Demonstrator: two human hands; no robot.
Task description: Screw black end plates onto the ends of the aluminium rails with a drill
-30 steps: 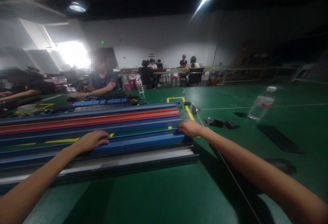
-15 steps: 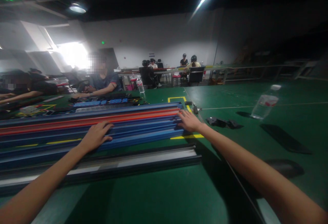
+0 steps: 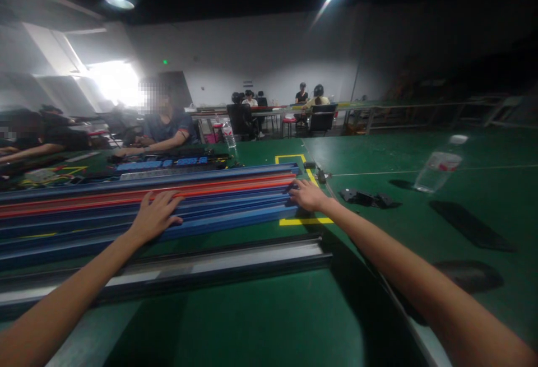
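Note:
Long blue channel strips (image 3: 235, 208) and a red-orange strip (image 3: 235, 186) lie side by side across the green table. Over these strips my left hand (image 3: 156, 214) rests palm down, its fingers spread and touching them. At their right-hand ends is my right hand (image 3: 309, 195), fingers apart against the strip ends, thumb lower. Its fingertips partly hide those ends. Nearer to me lies a separate black-and-white channel strip (image 3: 256, 259), which neither hand touches; my left forearm passes above it.
Yellow tape (image 3: 306, 222) marks the table by the strip ends. To the right are small black parts (image 3: 370, 198), a water bottle (image 3: 438, 170), a dark flat slab (image 3: 471, 226) and a dark rounded object (image 3: 468, 275). A co-worker (image 3: 168, 129) sits across the table behind blue parts (image 3: 191, 161).
My left hand's fingers have spread wider and reach further over the red-orange strip. My right hand stays at the strip ends. The view has shifted slightly.

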